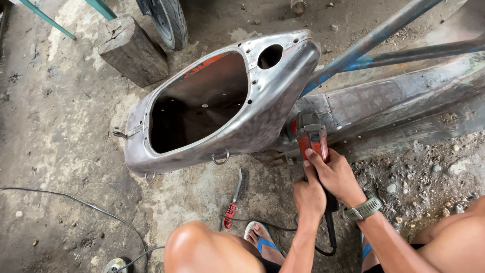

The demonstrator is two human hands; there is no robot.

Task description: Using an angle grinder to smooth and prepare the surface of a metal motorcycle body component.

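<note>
a: head view first. what do the hands hold?

b: both grip a red grinder (311, 139). the right hand (335, 177) wraps the body near its head, fingers closed over the top. the left hand (309, 197) clamps the rear handle just below and behind the right.

a: where does the grinder sit?

b: its head presses against a bare metal shell (222, 108), up and left of the hands, at the shell's lower right edge.

a: anything else near?

b: a wire brush (235, 197) lies on the concrete, left of the left hand. a watch (365, 208) is on the right wrist. the cord (331, 235) hangs below the left hand. a wooden block (132, 50) and a tyre (169, 20) sit far up-left.
</note>
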